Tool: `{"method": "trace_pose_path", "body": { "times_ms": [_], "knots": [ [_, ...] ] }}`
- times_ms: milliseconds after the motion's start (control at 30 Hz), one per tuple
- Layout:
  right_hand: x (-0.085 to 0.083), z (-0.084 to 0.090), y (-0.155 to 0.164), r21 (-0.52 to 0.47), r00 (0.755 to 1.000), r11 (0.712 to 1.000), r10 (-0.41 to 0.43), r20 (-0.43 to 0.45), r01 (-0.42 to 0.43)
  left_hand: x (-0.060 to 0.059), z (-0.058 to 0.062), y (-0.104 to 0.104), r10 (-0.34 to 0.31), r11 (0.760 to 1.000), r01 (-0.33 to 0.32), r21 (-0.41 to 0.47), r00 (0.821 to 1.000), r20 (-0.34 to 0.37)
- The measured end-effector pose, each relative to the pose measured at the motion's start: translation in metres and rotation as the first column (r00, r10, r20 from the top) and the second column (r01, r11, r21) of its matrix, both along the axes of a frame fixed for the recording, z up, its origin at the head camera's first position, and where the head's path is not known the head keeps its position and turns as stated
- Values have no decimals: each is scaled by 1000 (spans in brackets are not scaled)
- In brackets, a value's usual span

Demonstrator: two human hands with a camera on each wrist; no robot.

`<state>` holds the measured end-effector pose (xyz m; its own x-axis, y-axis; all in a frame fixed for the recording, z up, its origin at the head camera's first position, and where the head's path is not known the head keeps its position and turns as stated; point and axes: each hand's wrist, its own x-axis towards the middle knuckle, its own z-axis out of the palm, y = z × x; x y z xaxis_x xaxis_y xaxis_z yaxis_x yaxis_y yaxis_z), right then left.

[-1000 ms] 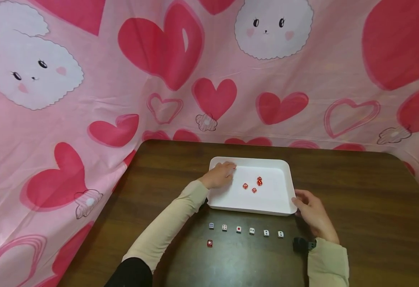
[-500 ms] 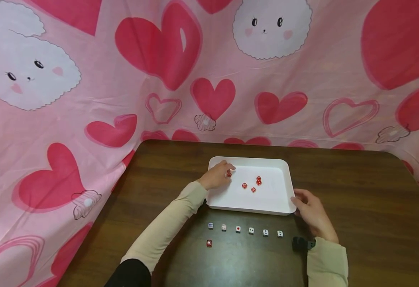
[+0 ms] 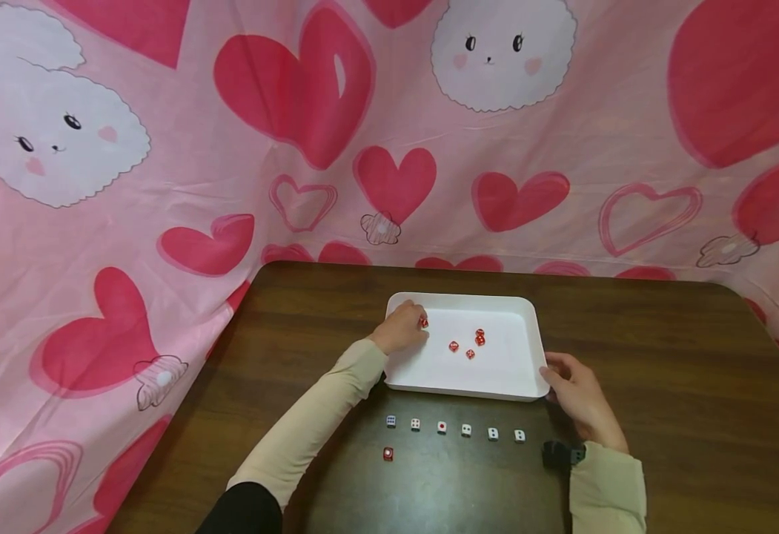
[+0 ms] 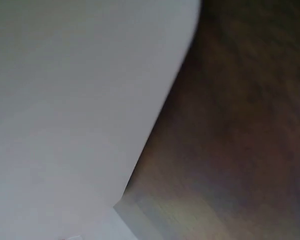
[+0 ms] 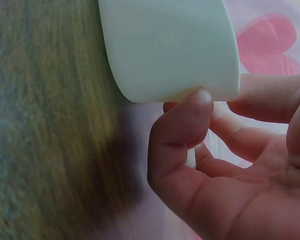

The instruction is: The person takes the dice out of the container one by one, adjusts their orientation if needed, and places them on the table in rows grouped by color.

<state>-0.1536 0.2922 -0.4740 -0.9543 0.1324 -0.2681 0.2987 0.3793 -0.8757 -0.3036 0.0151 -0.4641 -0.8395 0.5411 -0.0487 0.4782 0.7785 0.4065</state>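
Observation:
Over the left part of a white tray, my left hand pinches a red die between its fingertips. At the tray's right end, my right hand grips the rim; in the right wrist view the thumb presses the tray's corner, with the other fingers on its far side. Several loose red dice, such as one red die, lie in the tray's middle. The left wrist view shows only the tray wall and the table, with the hand out of sight.
In front of the tray runs a row of several white dice, among them a white die with a red dot. One red die lies below the row's left end. A brown wooden table is backed by pink heart-patterned cloth.
A red die under my left fingers has come into view, and the thumb and fingers have drawn together on it. My right hand stays on the tray's rim.

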Motion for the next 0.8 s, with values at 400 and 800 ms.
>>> {"method": "trace_pose_path", "body": {
  "times_ms": [400,800],
  "knots": [
    [-1,1,0,-3,1000,1000,1,8,-1,1,3,1,34,999,-33,-23,998,50],
    [-1,-1,0,-7,1000,1000,5,14,-5,-2,-1,-1,20,999,-20,-28,1000,12]
  ]
}}
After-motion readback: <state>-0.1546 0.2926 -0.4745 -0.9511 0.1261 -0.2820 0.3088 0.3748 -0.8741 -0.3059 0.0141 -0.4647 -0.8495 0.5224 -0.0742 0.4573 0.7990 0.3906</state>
